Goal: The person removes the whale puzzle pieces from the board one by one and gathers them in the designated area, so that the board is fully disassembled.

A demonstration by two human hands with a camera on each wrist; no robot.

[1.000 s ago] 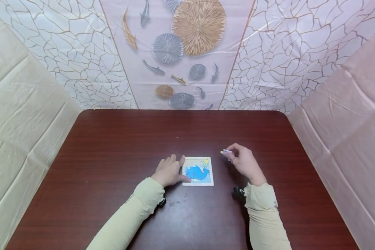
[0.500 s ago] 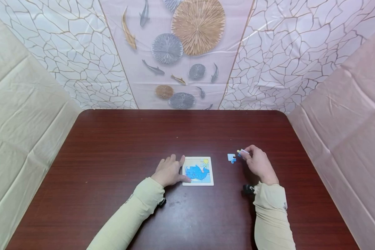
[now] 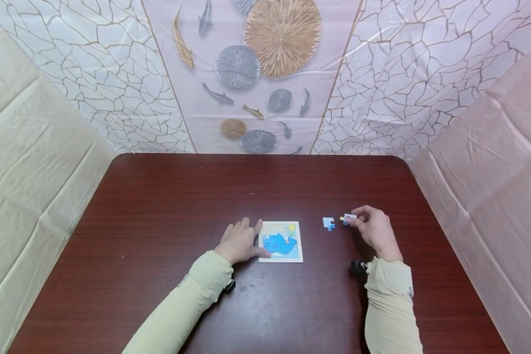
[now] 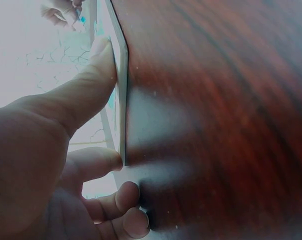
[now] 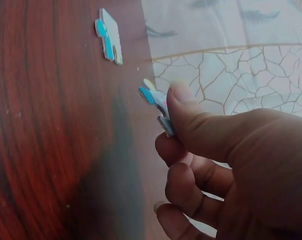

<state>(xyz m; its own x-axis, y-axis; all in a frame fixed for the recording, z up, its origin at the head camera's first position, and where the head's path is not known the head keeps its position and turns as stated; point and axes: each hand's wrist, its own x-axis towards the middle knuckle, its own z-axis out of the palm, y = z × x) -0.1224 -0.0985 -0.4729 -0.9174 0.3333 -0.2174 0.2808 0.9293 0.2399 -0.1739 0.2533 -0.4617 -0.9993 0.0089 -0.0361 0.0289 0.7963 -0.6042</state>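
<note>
My right hand [image 3: 375, 228] pinches a small puzzle piece [image 3: 348, 218] narrowly between thumb and forefinger, its yellow knob pointing left, while my other fingers bend loosely beneath. Just left of it, not touching, a second piece [image 3: 329, 223], pale and bright blue, lies on the brown table [image 3: 172, 196]. Farther left is the square puzzle board [image 3: 287, 260], lying flat, with a pale border, a blue whale [image 3: 278, 244] and a yellow sun [image 3: 292, 228] in its far right corner. My left hand [image 3: 239, 242] rests at the board's left side, its grip wide: the thumb reaches over the near left part of the face and the forefinger touches near the far left corner, the other fingers lying beyond the edge. At the far side hangs a patterned cloth [image 3: 292, 118] with fish on it.
</note>
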